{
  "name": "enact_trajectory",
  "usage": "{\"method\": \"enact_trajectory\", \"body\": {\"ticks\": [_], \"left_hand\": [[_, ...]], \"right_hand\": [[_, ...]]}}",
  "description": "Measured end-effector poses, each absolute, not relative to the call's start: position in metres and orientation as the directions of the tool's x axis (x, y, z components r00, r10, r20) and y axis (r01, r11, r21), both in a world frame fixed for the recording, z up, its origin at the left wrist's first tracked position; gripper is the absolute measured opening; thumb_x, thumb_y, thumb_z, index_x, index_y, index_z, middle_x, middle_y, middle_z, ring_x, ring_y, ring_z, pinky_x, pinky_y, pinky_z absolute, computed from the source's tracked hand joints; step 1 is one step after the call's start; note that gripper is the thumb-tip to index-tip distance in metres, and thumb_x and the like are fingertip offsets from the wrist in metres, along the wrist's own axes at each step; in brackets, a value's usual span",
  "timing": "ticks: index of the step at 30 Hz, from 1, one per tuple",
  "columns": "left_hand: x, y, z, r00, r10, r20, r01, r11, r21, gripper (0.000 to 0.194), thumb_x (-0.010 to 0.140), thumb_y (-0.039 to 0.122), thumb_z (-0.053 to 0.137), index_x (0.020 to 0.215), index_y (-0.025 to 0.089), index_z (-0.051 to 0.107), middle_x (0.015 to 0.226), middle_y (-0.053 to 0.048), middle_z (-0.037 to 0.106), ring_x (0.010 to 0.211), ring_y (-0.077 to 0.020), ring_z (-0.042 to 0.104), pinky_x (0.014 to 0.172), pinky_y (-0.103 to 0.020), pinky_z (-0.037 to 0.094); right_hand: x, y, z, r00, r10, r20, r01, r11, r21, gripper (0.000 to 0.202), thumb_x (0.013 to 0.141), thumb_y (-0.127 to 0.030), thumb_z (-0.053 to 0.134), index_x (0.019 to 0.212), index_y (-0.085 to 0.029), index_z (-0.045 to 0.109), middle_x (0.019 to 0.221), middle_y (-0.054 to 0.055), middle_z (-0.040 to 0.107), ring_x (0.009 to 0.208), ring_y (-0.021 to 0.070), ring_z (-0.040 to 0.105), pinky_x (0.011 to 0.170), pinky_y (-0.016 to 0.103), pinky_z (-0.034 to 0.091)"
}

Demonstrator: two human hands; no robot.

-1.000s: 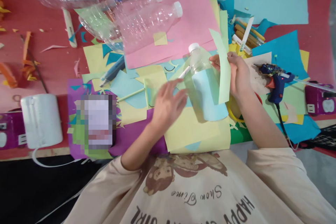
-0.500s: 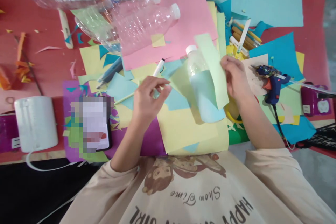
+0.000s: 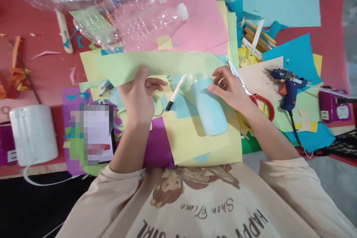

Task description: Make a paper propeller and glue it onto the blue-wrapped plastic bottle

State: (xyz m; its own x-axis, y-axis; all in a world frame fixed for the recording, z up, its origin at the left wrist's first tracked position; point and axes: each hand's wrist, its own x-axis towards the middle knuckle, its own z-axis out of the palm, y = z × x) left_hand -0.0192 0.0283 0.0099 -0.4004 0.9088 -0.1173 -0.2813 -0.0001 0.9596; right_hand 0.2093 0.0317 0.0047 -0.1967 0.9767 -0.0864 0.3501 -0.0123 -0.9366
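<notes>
A long light green paper strip (image 3: 167, 61) stretches across the middle, above the layered sheets. My left hand (image 3: 138, 98) is closed at its left part, with some fingers overlapping the paper. A plastic bottle wrapped in light blue paper (image 3: 209, 108) lies tilted on a yellow sheet (image 3: 195, 139); the strip partly covers its top. Beside the bottle, my right hand (image 3: 230, 87) has thumb and fingers apart, close to the blue wrap and the strip's right end. A white marker with a black end (image 3: 176, 93) lies between my hands. Red-handled scissors (image 3: 263, 106) are partly under my right forearm.
Clear plastic bottles (image 3: 150, 24) lie at the back over pink paper (image 3: 200, 15). To the right, a blue glue gun (image 3: 291, 91) rests on paper, its cord running forward. A phone (image 3: 99, 134) and a white case (image 3: 35, 134) are at left. Paper scraps are scattered about.
The green strip has swung from upright beside the bottle to lying across, its far part now at my left hand. My right hand has let go of it and shifted left, uncovering the scissors.
</notes>
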Motion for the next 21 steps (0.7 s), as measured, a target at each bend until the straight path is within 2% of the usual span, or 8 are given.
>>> {"method": "enact_trajectory", "body": {"ticks": [2,4,7,11,13,16,18,21], "left_hand": [[-0.015,0.021,0.008,-0.368,0.892,-0.261,-0.381,0.111,0.918,0.022,0.086,0.033,0.057,0.070,0.018,0.056,0.067,-0.002,0.072,0.061,-0.0150,0.070,0.056,-0.027,0.053],[-0.004,0.008,0.005,-0.198,0.881,-0.429,-0.454,0.306,0.837,0.030,0.086,0.045,0.055,0.079,0.016,0.059,0.073,-0.008,0.073,0.073,-0.0220,0.073,0.069,-0.036,0.058],[0.008,0.000,0.002,-0.020,0.873,-0.487,-0.505,0.411,0.759,0.038,0.087,0.048,0.052,0.100,0.013,0.060,0.097,-0.015,0.073,0.096,-0.0260,0.071,0.090,-0.043,0.055],[-0.003,0.021,0.001,-0.094,0.881,-0.464,-0.518,0.355,0.778,0.038,0.097,0.042,0.033,0.104,0.014,0.058,0.114,-0.014,0.068,0.114,-0.0215,0.063,0.110,-0.043,0.041],[-0.013,0.034,0.000,-0.200,0.912,-0.358,-0.512,0.214,0.832,0.041,0.098,0.048,0.030,0.104,0.017,0.056,0.125,-0.013,0.062,0.123,-0.0214,0.058,0.113,-0.043,0.038],[-0.022,0.041,-0.005,-0.318,0.929,-0.191,-0.485,0.014,0.874,0.034,0.099,0.046,0.029,0.112,0.024,0.051,0.142,-0.005,0.050,0.135,-0.0183,0.045,0.114,-0.041,0.038],[-0.021,0.037,-0.010,-0.351,0.923,-0.156,-0.461,-0.026,0.887,0.031,0.098,0.045,0.036,0.112,0.023,0.052,0.143,-0.006,0.049,0.134,-0.0190,0.045,0.113,-0.041,0.040],[-0.014,0.029,-0.016,-0.319,0.940,-0.118,-0.418,-0.028,0.908,0.038,0.091,0.053,0.048,0.107,0.020,0.059,0.129,-0.010,0.061,0.124,-0.0226,0.057,0.113,-0.043,0.040]], "right_hand": [[0.209,0.030,0.001,-0.216,0.963,-0.159,0.384,-0.066,-0.921,0.054,0.065,-0.050,0.081,0.102,-0.025,0.051,0.080,-0.003,0.057,0.060,0.0110,0.052,0.055,0.025,0.040],[0.211,0.030,0.000,-0.257,0.942,-0.214,0.357,-0.113,-0.927,0.057,0.065,-0.051,0.080,0.107,-0.025,0.050,0.080,-0.002,0.060,0.064,0.0136,0.057,0.056,0.025,0.042],[0.215,0.034,0.001,-0.274,0.924,-0.268,0.285,-0.188,-0.940,0.053,0.070,-0.054,0.076,0.107,-0.025,0.052,0.080,0.000,0.063,0.066,0.0158,0.060,0.053,0.026,0.042],[0.219,0.040,0.008,-0.240,0.917,-0.318,0.283,-0.247,-0.927,0.050,0.070,-0.054,0.074,0.105,-0.024,0.056,0.078,-0.002,0.060,0.067,0.0144,0.059,0.053,0.024,0.040],[0.220,0.042,0.011,-0.237,0.920,-0.314,0.296,-0.239,-0.925,0.048,0.071,-0.052,0.073,0.106,-0.024,0.057,0.079,-0.002,0.059,0.070,0.0147,0.059,0.056,0.025,0.042],[0.224,0.044,0.014,-0.257,0.918,-0.302,0.312,-0.217,-0.925,0.044,0.075,-0.049,0.067,0.111,-0.025,0.057,0.086,-0.001,0.061,0.078,0.0167,0.060,0.064,0.028,0.047],[0.231,0.045,0.017,-0.287,0.911,-0.297,0.329,-0.197,-0.924,0.041,0.079,-0.046,0.062,0.116,-0.028,0.057,0.096,0.000,0.063,0.086,0.0188,0.062,0.070,0.030,0.049],[0.245,0.048,0.026,-0.378,0.868,-0.322,0.383,-0.170,-0.908,0.040,0.082,-0.042,0.057,0.120,-0.030,0.058,0.113,0.001,0.065,0.097,0.0217,0.062,0.075,0.033,0.051]]}}
